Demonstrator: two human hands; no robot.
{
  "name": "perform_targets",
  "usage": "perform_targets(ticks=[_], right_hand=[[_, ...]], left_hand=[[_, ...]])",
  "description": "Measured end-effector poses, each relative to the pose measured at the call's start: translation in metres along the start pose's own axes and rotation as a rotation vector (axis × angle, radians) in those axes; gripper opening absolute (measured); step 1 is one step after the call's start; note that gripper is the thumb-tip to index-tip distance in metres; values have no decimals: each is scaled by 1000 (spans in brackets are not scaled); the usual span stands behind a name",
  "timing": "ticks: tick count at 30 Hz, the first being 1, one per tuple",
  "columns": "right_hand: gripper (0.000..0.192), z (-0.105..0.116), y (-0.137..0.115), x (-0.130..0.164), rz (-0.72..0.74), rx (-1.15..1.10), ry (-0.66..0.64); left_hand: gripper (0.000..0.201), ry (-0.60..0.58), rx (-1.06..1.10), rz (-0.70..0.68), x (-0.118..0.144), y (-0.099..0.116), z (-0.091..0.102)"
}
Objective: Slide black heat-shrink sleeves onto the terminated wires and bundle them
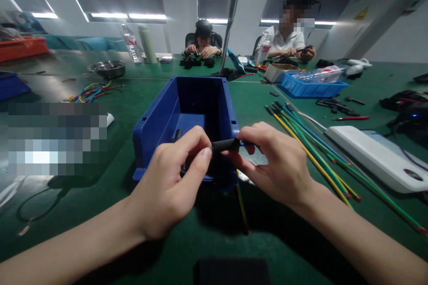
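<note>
Between my hands is a short black sleeve (222, 145), held level over the near end of a blue plastic bin (147, 131). My left hand (177, 182) pinches its left end between thumb and forefinger. At the right end my right hand (279, 164) is closed on a blue wire (246, 144), its fingers by the sleeve's edge. How far the wire sits in the sleeve is hidden. Small black pieces show in the bin beside my left fingers. A yellow-green wire (243, 211) lies on the table under my hands.
Right of the bin lie several coloured wires (310, 156) and a white power bank (377, 158). Behind them are loose black sleeves (337, 107) and a light-blue tray (312, 87). A metal bowl (107, 69) and more wires (92, 92) are at left. Two people sit opposite.
</note>
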State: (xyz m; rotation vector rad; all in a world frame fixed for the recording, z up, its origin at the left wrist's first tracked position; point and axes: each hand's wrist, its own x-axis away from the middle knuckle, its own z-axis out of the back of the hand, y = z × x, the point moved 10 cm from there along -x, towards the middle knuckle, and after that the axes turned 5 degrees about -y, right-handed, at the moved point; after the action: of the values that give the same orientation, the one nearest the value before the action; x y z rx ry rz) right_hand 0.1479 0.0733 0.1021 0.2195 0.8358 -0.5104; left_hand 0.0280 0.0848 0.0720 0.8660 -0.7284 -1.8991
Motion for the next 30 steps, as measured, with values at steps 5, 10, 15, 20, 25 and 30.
perform_targets(ticks=[5,10,15,20,25,30], right_hand=[[19,0,1,1,-1,-17,11],[22,4,1,1,-3,-18,37],[13,7,-4,-2,50,-22,33],[11,10,-4,-3,50,-19,57],[16,12,-1,-2,5,-64,86],[17,16,-3,-1,29,-104,109]], left_hand=[[26,10,-14,11,0,0,-1],[28,41,-34,72,1,-2,-1],[33,44,-25,106,1,-4,-2],[39,37,0,132,1,-8,-3],[47,64,60,144,4,-10,0],[39,97,30,132,5,-16,5]])
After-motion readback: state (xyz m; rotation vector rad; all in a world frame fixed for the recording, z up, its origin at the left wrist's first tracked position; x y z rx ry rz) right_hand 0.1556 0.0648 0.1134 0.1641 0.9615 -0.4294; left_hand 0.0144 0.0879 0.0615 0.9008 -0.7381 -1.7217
